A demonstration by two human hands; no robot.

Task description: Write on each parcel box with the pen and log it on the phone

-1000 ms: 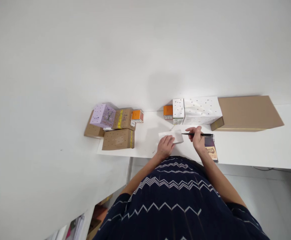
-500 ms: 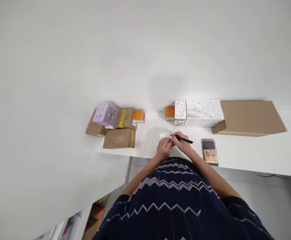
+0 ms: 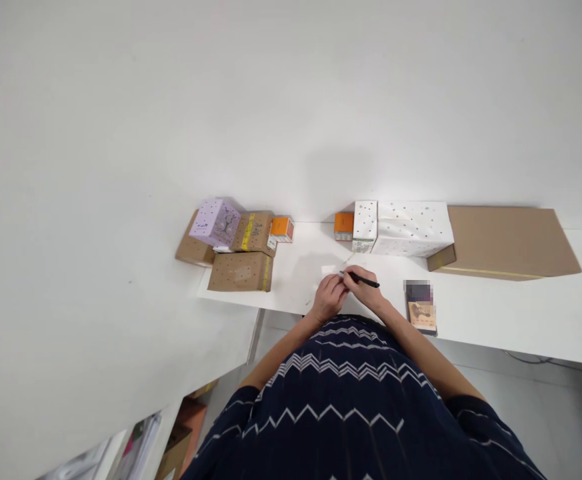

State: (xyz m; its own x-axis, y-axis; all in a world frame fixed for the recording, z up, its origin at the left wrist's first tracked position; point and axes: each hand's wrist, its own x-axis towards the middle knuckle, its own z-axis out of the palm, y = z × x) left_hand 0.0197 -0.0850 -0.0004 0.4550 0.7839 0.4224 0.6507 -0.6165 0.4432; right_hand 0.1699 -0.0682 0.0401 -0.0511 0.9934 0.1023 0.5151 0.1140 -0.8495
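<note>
- I see the table (image 3: 495,310) edge close below the left hand (image 3: 329,297); boxes (image 3: 413,227) line the back.
- White top lies between the right hand (image 3: 365,293) and the dark pad (image 3: 419,295).
- The right hand pinches the pen (image 3: 367,281): black, thin, tilted, tip by the left fingers.
- A white thing (image 3: 328,269) pokes out past them; I can't tell if they grip it.

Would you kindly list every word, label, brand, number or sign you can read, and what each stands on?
No text is readable.
Purple box: markings too small.
Brown box beside it: handwriting too blurred.
Left orange box: print too small.
Right orange box: print too small.
Narrow white box: print too small.
Dark flat item: any print blurred.
Black pen: no lettering visible.
</note>
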